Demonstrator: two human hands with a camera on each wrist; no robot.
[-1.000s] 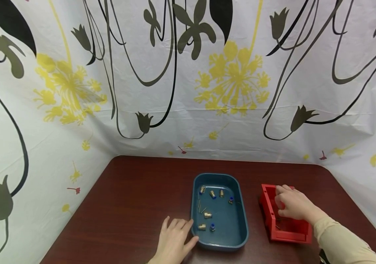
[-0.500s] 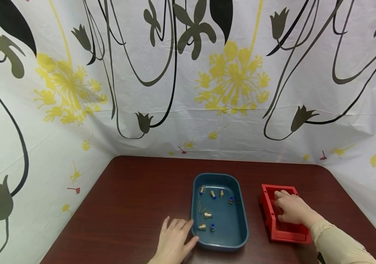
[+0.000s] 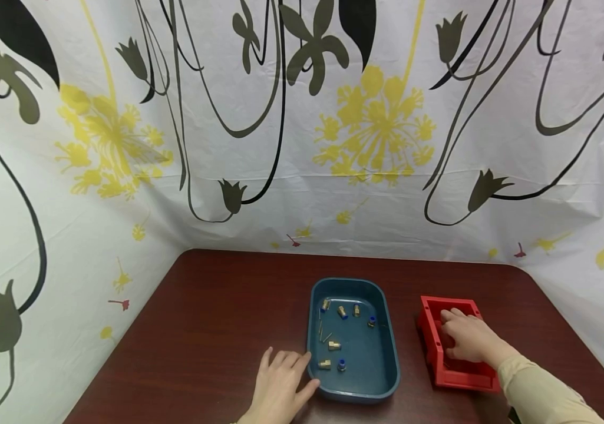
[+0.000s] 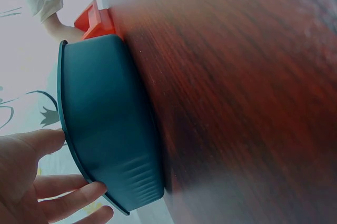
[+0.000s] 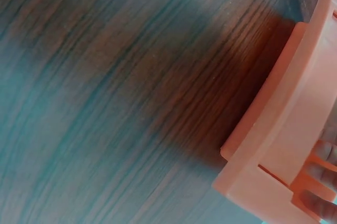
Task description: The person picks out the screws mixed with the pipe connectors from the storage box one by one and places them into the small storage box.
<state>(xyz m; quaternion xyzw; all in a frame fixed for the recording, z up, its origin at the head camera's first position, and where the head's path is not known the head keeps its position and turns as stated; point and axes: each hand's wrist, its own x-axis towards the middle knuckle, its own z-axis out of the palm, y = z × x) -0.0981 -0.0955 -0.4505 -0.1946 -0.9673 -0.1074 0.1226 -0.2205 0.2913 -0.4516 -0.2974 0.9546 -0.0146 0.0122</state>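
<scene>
My left hand (image 3: 280,386) touches the left rim of a blue-green tray (image 3: 370,377), its fingers fairly straight and spread. In the left wrist view, thumb and fingertips meet the edge of the tray (image 4: 105,108). Several brass fittings lie in it, some with blue collars, such as one fitting (image 3: 334,345) and another (image 3: 341,365). Thin pins (image 3: 326,338) lie near its left wall. My right hand (image 3: 465,337) reaches down into a red bin (image 3: 466,380). Its fingers (image 5: 322,176) show only partly inside the bin (image 5: 295,124); whatever they pinch is hidden.
Both containers stand on a dark wooden table (image 3: 227,306), a gap between them. A white curtain (image 3: 280,159) with flower prints hangs behind the table and along its left side.
Over the past second my right hand has shifted slightly nearer and lower inside the red bin. My left hand and the tray's fittings have stayed in place.
</scene>
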